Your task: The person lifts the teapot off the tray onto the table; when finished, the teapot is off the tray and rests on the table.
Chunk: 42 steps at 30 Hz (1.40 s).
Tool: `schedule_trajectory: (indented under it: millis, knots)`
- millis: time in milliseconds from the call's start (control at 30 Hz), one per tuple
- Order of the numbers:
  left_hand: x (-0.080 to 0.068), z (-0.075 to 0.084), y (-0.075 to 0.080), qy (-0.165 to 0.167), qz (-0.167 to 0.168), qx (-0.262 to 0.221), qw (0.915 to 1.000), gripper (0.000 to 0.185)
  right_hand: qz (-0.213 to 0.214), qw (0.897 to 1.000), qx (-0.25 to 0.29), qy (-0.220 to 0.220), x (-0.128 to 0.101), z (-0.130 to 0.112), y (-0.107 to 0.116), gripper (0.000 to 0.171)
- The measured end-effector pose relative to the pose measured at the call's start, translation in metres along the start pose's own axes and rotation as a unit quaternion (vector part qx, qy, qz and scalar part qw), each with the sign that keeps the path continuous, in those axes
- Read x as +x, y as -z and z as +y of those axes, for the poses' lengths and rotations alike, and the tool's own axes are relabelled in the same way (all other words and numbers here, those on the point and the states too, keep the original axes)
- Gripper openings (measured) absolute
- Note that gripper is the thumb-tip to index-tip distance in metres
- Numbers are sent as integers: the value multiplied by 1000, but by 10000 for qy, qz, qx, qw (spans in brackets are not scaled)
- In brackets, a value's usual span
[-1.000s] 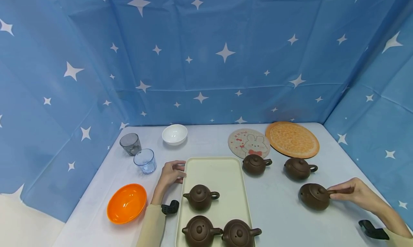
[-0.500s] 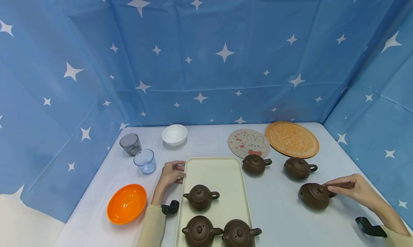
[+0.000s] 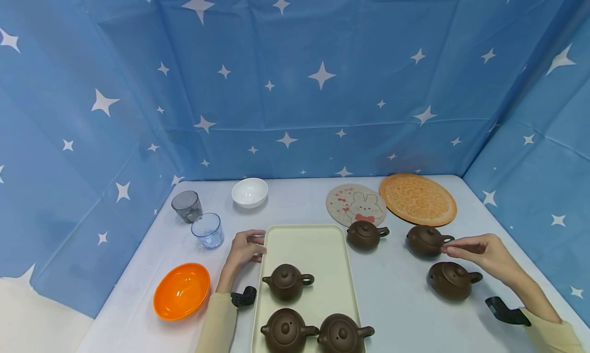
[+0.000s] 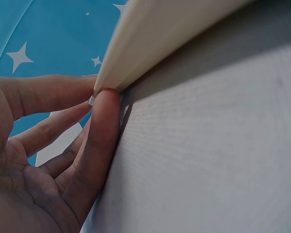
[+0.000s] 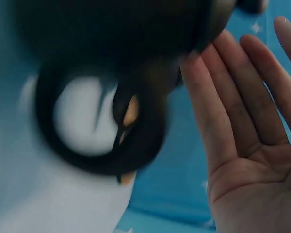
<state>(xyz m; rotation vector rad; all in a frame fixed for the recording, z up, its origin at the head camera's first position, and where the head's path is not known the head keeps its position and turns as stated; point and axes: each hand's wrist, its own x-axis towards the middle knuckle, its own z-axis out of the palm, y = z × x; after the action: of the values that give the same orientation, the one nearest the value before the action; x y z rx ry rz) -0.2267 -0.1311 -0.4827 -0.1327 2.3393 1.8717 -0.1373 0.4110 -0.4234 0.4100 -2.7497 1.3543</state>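
Observation:
Three brown teapots stand on the cream tray: one in the middle, two at the near end. Off the tray to the right stand three more. My left hand pinches the tray's left rim; in the left wrist view the thumb presses against the tray edge. My right hand hovers with straight fingers, tips next to the handle of the far right teapot. The right wrist view shows an open palm beside a blurred dark handle.
A white bowl, a grey cup and a clear blue cup stand at the back left. An orange bowl sits near left. A rabbit mat and an orange round mat lie at the back right.
My right hand released the handle of the near right teapot, which now stands level, and moved away toward the teapot behind it. The left hand stayed on the tray.

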Motion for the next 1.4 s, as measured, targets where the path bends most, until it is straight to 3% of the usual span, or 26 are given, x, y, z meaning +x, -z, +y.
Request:
schedule_trajectory:
  millis: [167, 333, 600, 833, 1067, 1400]
  knots:
    - [1, -1, 1, 9, 8, 6, 10000, 53, -79, 9994, -14, 340, 16, -21, -21, 17]
    - [2, -1, 0, 13, 4, 26, 10000, 52, -213, 9994, -52, 274, 31, -35, -47, 20]
    - [1, -1, 0, 53, 26, 26, 10000, 52, -634, 9954, 504, 510, 49, -51, -84, 22]
    - [1, 0, 0, 54, 44, 72, 9999, 52, -1112, 9856, 1042, 729, 63, -66, -115, 21]
    - [1, 0, 0, 11, 56, 101, 9999, 52, -1442, 9712, 1356, 1327, 77, -78, -150, 20]
    - [1, -1, 0, 56, -3, 69, 10000, 53, -1599, 9721, 1205, 1220, 84, -93, -185, 20]
